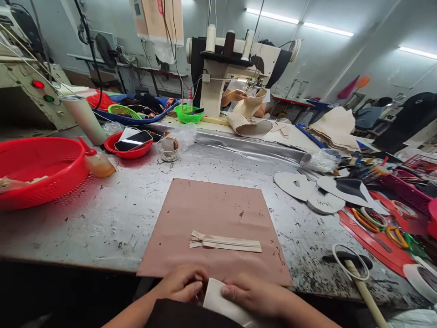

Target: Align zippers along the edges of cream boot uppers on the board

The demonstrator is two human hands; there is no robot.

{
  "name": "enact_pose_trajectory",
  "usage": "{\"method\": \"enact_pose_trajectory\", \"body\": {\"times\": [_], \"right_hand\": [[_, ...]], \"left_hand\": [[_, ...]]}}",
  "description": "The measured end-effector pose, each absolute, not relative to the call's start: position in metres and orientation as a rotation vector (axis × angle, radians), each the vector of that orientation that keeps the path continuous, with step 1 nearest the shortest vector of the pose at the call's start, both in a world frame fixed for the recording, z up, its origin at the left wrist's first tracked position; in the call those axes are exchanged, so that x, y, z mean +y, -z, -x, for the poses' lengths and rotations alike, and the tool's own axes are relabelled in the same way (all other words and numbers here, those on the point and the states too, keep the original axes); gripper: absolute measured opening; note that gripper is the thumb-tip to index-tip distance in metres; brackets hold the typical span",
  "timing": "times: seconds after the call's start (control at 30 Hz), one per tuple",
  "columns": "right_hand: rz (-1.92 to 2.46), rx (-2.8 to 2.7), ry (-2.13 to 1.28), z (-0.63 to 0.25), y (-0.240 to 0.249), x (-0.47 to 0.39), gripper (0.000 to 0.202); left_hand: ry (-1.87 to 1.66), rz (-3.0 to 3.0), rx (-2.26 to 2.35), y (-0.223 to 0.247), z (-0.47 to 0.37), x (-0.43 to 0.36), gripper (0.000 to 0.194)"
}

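A cream piece of material (223,300) is at the table's front edge, close to my body. My right hand (251,294) grips it with the thumb on top. Just left of it is my left hand (186,282), its fingers curled and pressed together near the piece's left edge; what they hold, if anything, is hidden. Beyond my hands a cream zipper (225,242) lies across a brown-pink mat (215,205), its pull toward the left end.
At the left stand a large red basket (41,173), a glue bottle (97,159) and a red bowl (129,148) with a phone. Right are white cut pieces (297,184), scissors (370,221) and a hammer (362,282). Behind, a person's hand (238,95) works at a sewing machine.
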State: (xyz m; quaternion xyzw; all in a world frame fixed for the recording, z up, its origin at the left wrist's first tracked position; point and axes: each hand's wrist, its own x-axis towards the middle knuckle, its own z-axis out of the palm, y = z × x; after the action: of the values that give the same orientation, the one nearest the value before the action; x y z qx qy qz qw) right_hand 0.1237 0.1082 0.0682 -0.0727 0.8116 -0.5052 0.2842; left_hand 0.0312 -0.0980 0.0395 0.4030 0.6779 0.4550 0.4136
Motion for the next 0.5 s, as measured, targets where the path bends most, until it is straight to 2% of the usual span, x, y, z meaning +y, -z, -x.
{"method": "enact_pose_trajectory", "body": {"times": [0.07, 0.13, 0.23, 0.3, 0.4, 0.5], "right_hand": [[0.066, 1.966, 1.55, -0.123, -0.057, 0.108, 0.049], [-0.036, 1.943, 1.554, -0.116, -0.058, 0.107, 0.046], [-0.021, 2.236, 1.239, -0.097, -0.073, 0.112, 0.028], [0.021, 2.468, 0.99, -0.085, -0.083, 0.116, 0.017], [0.036, 2.605, 0.807, -0.077, -0.086, 0.12, 0.012], [0.023, 2.61, 0.756, -0.08, -0.081, 0.118, 0.012]], "left_hand": [[-1.137, -1.186, 1.944, -0.028, -0.029, -0.106, 0.041], [-1.042, -1.575, 2.087, -0.023, -0.024, -0.11, 0.025], [-0.956, -2.096, 2.306, -0.026, -0.013, -0.106, 0.025], [-0.903, -2.233, 2.516, -0.031, -0.006, -0.1, 0.024], [-0.757, -2.226, 2.691, -0.029, -0.004, -0.094, 0.023], [-0.805, -2.004, 2.777, -0.013, -0.013, -0.095, 0.018]]}}
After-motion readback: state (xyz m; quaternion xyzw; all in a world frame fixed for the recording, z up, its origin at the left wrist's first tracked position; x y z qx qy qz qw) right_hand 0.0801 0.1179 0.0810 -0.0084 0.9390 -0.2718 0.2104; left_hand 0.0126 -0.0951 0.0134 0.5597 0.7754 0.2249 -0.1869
